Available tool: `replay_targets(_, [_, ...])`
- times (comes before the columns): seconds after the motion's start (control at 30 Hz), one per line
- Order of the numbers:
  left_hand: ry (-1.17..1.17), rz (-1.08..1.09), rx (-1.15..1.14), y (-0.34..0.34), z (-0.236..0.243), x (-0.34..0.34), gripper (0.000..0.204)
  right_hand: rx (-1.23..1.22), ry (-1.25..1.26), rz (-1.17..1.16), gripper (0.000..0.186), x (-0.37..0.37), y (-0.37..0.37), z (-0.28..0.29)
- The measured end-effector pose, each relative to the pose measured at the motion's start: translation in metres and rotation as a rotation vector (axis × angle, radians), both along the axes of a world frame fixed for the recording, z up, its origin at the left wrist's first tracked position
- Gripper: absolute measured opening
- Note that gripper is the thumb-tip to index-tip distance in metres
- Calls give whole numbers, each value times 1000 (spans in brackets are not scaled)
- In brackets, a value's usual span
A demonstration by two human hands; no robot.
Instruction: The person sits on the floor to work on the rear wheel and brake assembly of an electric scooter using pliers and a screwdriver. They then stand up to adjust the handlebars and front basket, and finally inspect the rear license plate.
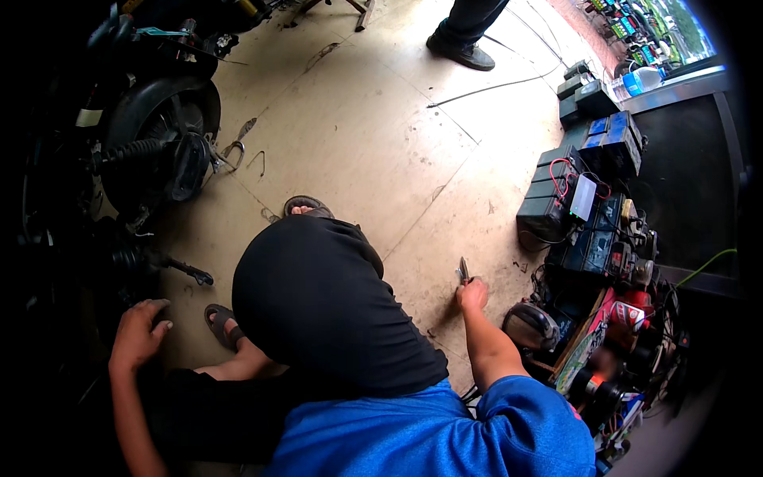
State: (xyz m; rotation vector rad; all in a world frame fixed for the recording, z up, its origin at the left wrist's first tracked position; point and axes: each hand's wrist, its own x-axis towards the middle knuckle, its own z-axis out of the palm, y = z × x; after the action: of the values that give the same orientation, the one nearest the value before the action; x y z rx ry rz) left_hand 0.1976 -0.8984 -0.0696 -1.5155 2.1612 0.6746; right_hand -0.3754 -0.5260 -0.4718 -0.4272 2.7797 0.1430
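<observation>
My right hand (473,295) is closed around a pair of pliers (464,269) low over the tiled floor, to the right of my bent knee. The metal jaws of the pliers point away from me; their handles are hidden in my fingers. On the left, my left hand (141,334) hangs beside the dark two-wheeler with its fingers apart and nothing in them. A black rod-like part (188,272) sticks out of the vehicle just beyond that hand. Farther off is the vehicle's wheel (163,127) with a shock absorber (131,153) next to it.
Along the right wall stand several batteries (548,195), with a silver box wired on top. Nearer is a crate (584,330) of bottles and parts. A bent metal hook (231,156) lies near the wheel. Another person's shoe (461,52) and a cable (497,89) are at the far side.
</observation>
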Motion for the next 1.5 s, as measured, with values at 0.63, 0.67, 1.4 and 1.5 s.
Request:
replay_targets(0.63, [-50,154,63,16,17,-8,44,104,-40,-123,29,-82,59,6])
replay_targets(0.67, [-50,168,68,18,17,-7,44,117,-25,-133,29,-76,50,9])
replay_targets(1.4, [-23,266,121,24,-3,40,46,-491,-36,-649,31,-53,50,-63])
replay_targets(1.5, [-46,320,133,26,-1,43,46,-273,-169,-205,29,-29,32,-29])
